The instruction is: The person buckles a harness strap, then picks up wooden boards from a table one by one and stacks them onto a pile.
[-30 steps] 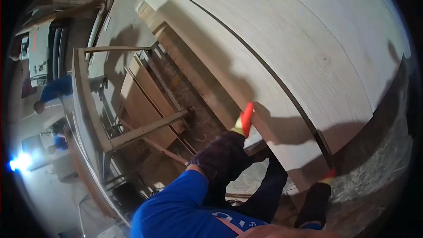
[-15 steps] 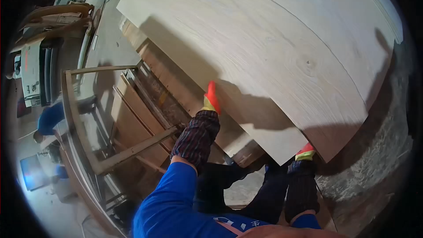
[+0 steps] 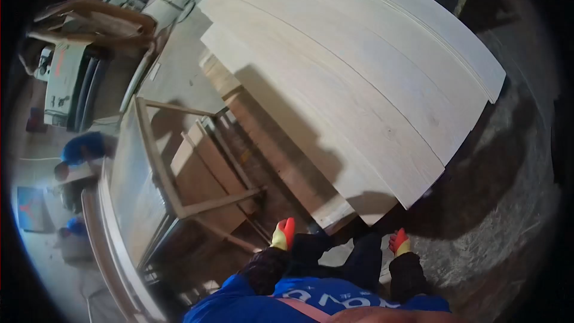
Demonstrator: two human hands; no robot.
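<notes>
My left hand (image 3: 283, 234), in a red and yellow glove, hangs free of the boards, left of the stack's near end. Its fingers are loosely bent and it holds nothing. My right hand (image 3: 399, 242), gloved alike, is just off the near corner of the lower board (image 3: 335, 170); its fingers are partly curled and apart, with nothing in them. Pale wood-grained boards (image 3: 382, 116) lie stacked and staggered in front of me. Beneath them runs a thick wooden beam (image 3: 278, 143).
A wooden frame (image 3: 156, 155) with leaning panels (image 3: 206, 155) stands at left. Behind it a person in a blue top (image 3: 84, 148) bends over. A pale machine (image 3: 64, 84) is at far left. Dusty floor (image 3: 484, 251) lies to the right.
Both hands have come off the boards and drawn back toward my body. The view has shifted back, showing more of the stack. The upper board's near corner no longer lies beside my right hand.
</notes>
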